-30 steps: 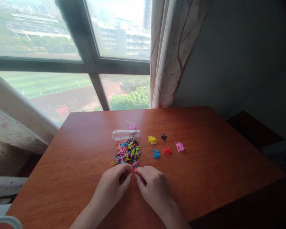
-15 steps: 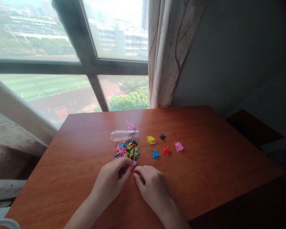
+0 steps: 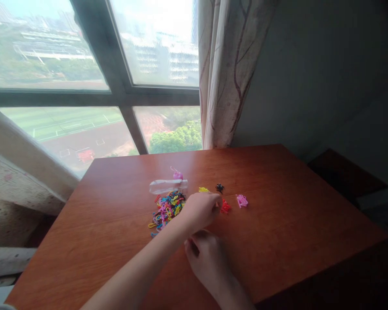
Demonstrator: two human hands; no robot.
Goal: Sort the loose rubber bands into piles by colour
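L hand (image 3: 202,209) mid-frame by red pile (image 3: 225,206), R hand (image 3: 208,255) lower ctr, curled; can't tell how open either grip is or what's held

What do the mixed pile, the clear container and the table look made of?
Mixed pile: perhaps rubber or soft plastic, from the thin, bright, curving loops; finish unclear.
Clear container: probably thin plastic, see-through with glossy highlights.
Table: wood or wood-look laminate, reddish-brown, faint grain, satin sheen.

Left hand (image 3: 201,209) now farther right, beside the red pile (image 3: 225,206)
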